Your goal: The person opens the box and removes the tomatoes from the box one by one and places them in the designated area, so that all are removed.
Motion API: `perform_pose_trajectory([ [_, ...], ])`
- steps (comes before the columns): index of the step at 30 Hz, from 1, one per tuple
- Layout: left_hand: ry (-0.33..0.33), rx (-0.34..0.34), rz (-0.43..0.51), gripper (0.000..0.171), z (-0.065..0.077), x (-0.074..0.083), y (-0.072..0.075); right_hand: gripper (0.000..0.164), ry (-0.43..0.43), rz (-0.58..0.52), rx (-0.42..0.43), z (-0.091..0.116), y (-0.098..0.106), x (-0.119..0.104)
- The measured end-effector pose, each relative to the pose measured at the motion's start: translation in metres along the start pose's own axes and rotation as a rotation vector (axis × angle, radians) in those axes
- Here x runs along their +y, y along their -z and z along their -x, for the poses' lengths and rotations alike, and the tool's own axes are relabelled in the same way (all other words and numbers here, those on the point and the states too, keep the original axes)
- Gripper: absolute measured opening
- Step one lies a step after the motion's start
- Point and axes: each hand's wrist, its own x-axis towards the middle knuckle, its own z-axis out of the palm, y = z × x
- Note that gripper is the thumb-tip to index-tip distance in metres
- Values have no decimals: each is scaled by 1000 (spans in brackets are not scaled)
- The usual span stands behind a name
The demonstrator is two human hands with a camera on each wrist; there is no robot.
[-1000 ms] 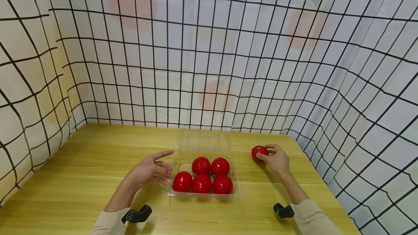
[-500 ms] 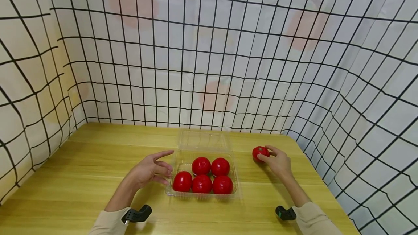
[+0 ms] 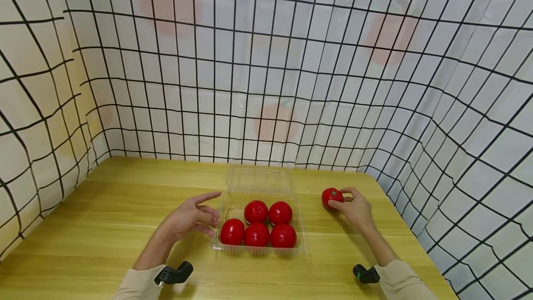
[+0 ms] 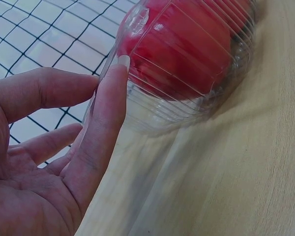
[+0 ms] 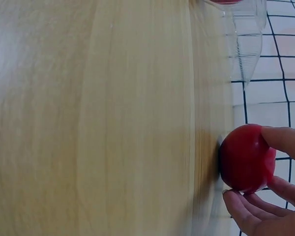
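Observation:
My right hand (image 3: 357, 206) holds a red tomato (image 3: 331, 196) at the right of the table, its green stem end facing up. In the right wrist view the thumb and fingers grip this tomato (image 5: 247, 158) from its sides, at or just above the tabletop. A clear plastic clamshell box (image 3: 226, 247) stands in the middle with several red tomatoes (image 3: 257, 234) in it. Its lid (image 3: 260, 179) lies folded back. At the box's left side is my left hand (image 3: 192, 219). Close up, the left hand (image 4: 64, 132) pinches the box's rim between thumb and finger.
The wooden table (image 3: 125, 207) reaches back to a white curtain behind a black wire grid (image 3: 266, 82), which also closes off both sides. Inside the box, the back left spot shows bare plastic. A black wrist camera (image 3: 176, 273) sits at the left sleeve.
My right hand and its tomato have shifted slightly right and nearer to me, and the tomato has turned so more of its stem shows. The left hand has stayed in place.

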Motion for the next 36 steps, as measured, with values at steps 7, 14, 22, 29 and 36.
perform_pose_trajectory([
  [7,0,7,-13,82,0,1,-1,56,3,-23,1,-1,-3,-1],
  [14,-1,8,-16,82,0,0,0,57,9,-21,-1,-4,-7,-1],
  [22,-2,0,-9,82,0,-1,1,57,14,8,-5,-4,-7,-4],
  [29,3,-11,6,83,0,0,1,57,18,39,-12,-5,-6,-5],
  [36,10,-6,7,84,1,2,-1,62,20,92,-11,-8,-2,-7],
])
